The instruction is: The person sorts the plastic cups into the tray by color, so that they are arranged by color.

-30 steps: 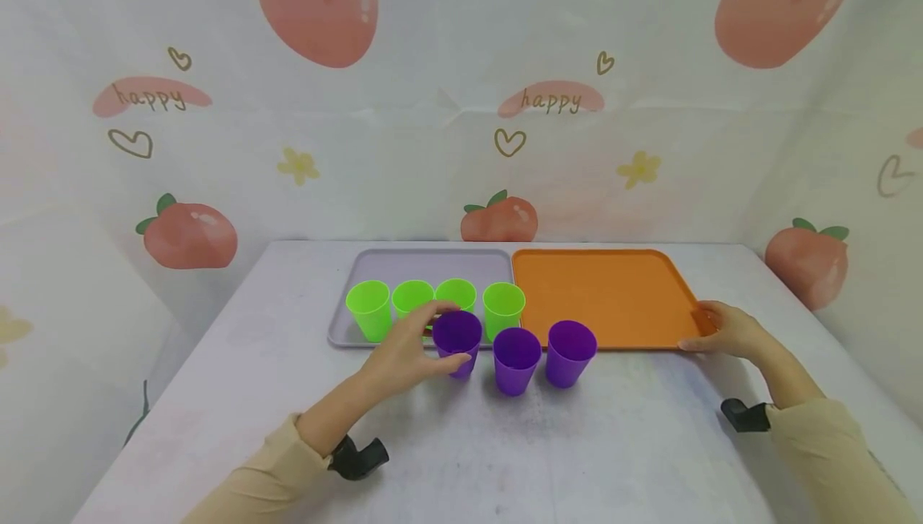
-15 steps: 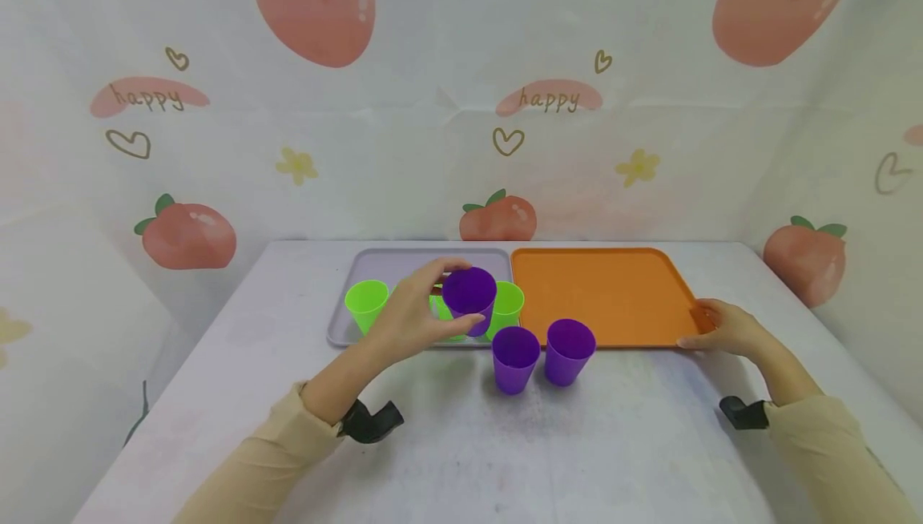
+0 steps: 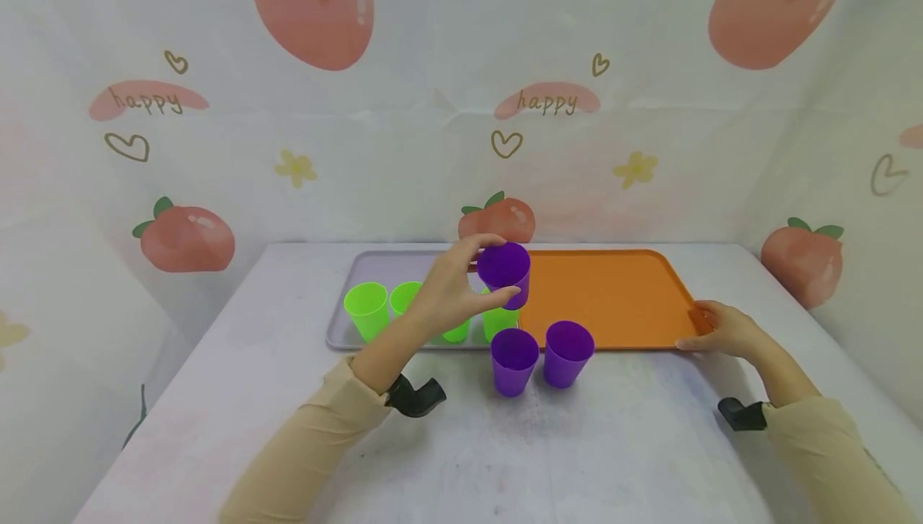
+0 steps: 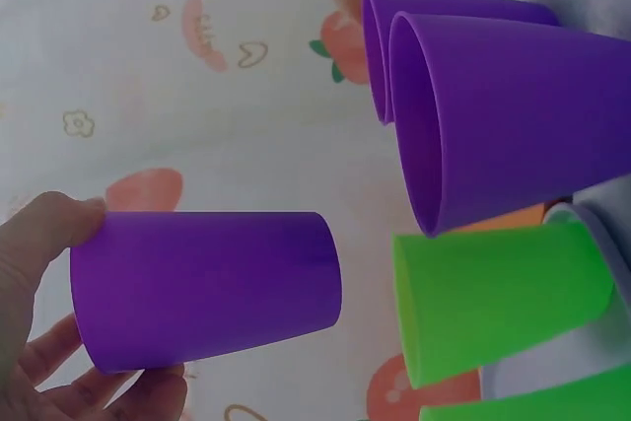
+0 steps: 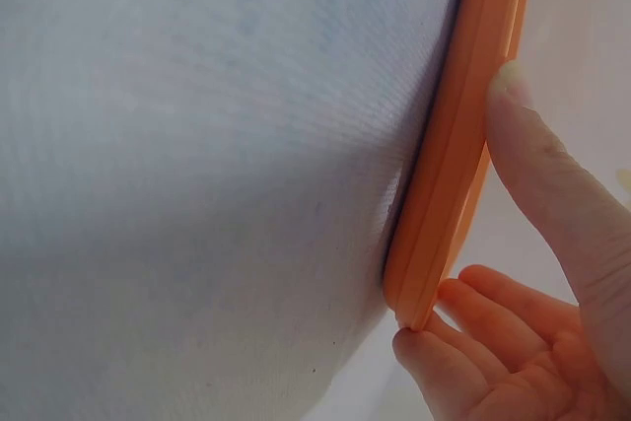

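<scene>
A purple cup [image 3: 508,274] is gripped upright in midair by the left hand [image 3: 449,288], beyond two other purple cups [image 3: 514,368]. Green cups [image 3: 366,312] stand on the left, grey tray [image 3: 389,262]. The right hand [image 3: 730,332] pinches the orange tray [image 3: 606,300] by its near right corner.

"What is the purple cup [image 4: 202,288] looking like up close?"

"It's looking like smooth plastic, mostly matt. The green cup [image 4: 493,298] is showing smooth plastic too."

"And is the orange tray [image 5: 454,145] looking the same?"

"It's looking like moulded plastic, its edge carrying a soft sheen. The grey tray [image 3: 392,263] is appearing plastic and matt."

"What about the backdrop [image 3: 404,67]?"

"That's resembling printed cloth, creasing lightly. The left sleeve [image 3: 303,444] is showing matt, wrinkling fabric."
</scene>
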{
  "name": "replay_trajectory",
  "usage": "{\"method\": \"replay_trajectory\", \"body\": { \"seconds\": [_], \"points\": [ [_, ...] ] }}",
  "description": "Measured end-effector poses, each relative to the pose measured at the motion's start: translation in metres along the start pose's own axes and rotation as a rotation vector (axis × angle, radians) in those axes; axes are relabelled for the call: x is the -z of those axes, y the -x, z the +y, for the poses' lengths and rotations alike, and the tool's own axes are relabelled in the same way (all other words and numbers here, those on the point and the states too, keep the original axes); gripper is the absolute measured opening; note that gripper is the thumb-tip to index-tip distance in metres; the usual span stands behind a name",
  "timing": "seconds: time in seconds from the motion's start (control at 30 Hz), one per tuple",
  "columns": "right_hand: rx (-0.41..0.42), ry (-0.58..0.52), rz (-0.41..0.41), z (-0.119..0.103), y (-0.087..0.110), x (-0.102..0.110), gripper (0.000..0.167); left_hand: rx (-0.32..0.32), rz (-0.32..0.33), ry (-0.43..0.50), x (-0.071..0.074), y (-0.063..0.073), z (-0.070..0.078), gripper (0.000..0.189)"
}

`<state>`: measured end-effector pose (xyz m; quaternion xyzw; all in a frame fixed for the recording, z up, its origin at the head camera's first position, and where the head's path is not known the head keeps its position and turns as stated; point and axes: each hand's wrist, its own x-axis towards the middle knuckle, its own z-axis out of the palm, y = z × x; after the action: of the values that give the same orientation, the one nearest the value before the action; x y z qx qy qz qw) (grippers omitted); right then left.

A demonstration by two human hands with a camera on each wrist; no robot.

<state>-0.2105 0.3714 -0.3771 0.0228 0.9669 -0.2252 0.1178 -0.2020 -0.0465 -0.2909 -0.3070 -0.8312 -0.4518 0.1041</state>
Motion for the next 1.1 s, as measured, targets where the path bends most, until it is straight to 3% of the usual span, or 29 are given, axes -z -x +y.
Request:
{"method": "replay_trajectory", "body": {
  "seconds": [0.37, 0.73, 0.97, 1.1],
  "points": [
    [-0.009, -0.005, -0.005, -0.001, 0.001, -0.001, 0.11, 0.007, -0.056, -0.02, -0.028, -0.019, -0.007, 0.058],
    [-0.006, -0.007, -0.006, 0.0, 0.0, -0.001, 0.11, 0.044, -0.197, -0.16, -0.052, -0.033, -0.021, 0.059],
    [0.003, 0.003, 0.002, 0.001, 0.0, -0.001, 0.106, -0.003, -0.29, -0.237, -0.062, -0.036, -0.028, 0.058],
    [-0.003, -0.005, 0.0, 0.002, 0.0, -0.001, 0.109, 0.007, -0.344, -0.282, -0.066, -0.036, -0.03, 0.058]
  ]
}}
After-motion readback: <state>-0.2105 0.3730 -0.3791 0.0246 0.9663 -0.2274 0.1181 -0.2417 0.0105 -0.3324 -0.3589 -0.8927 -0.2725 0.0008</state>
